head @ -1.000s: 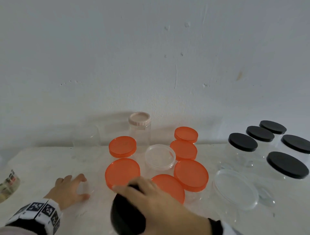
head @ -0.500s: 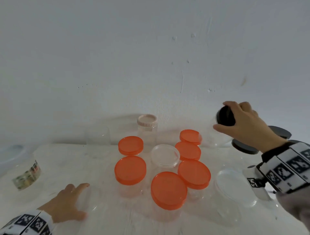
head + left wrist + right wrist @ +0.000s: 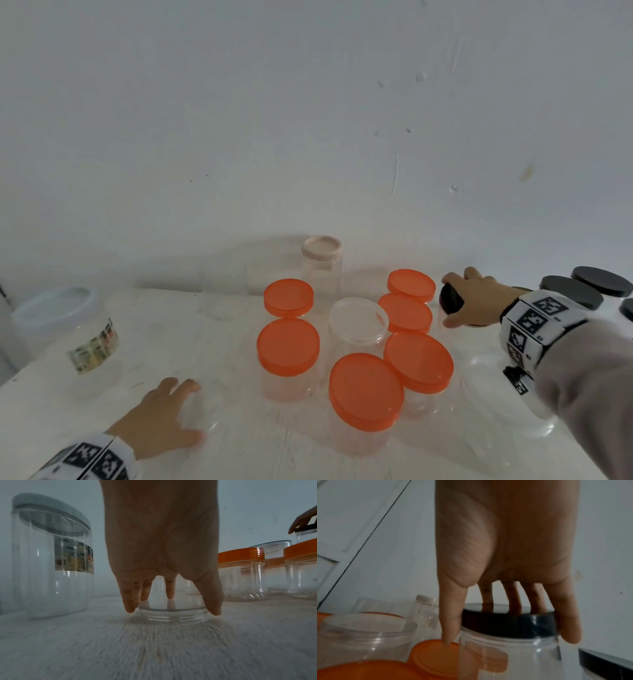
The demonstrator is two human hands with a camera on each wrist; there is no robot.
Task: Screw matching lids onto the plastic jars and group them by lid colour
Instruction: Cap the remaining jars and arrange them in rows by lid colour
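My right hand (image 3: 447, 301) grips the black lid (image 3: 452, 304) of a clear jar from above, just right of the orange-lidded jars (image 3: 365, 390). In the right wrist view the thumb and fingers (image 3: 570, 635) wrap the black lid (image 3: 508, 622) on the jar body (image 3: 505, 658). I cannot tell whether the jar touches the table. My left hand (image 3: 197, 413) holds a loose clear lid (image 3: 209, 411) flat on the table at front left. In the left wrist view the fingers (image 3: 130, 605) and thumb straddle that lid's (image 3: 173, 613) rim.
Several black-lidded jars (image 3: 570, 291) stand at the far right. A clear-lidded jar (image 3: 358, 318) sits among the orange ones, with a tall beige-lidded jar (image 3: 321, 248) behind. A large labelled jar (image 3: 58, 329) stands at the left on the white table (image 3: 171, 325), and the wall is close behind.
My right hand has carried the black-lidded jar from the front centre up and across to the right, then lowered it beside the orange jars. The left hand stays on the clear lid.
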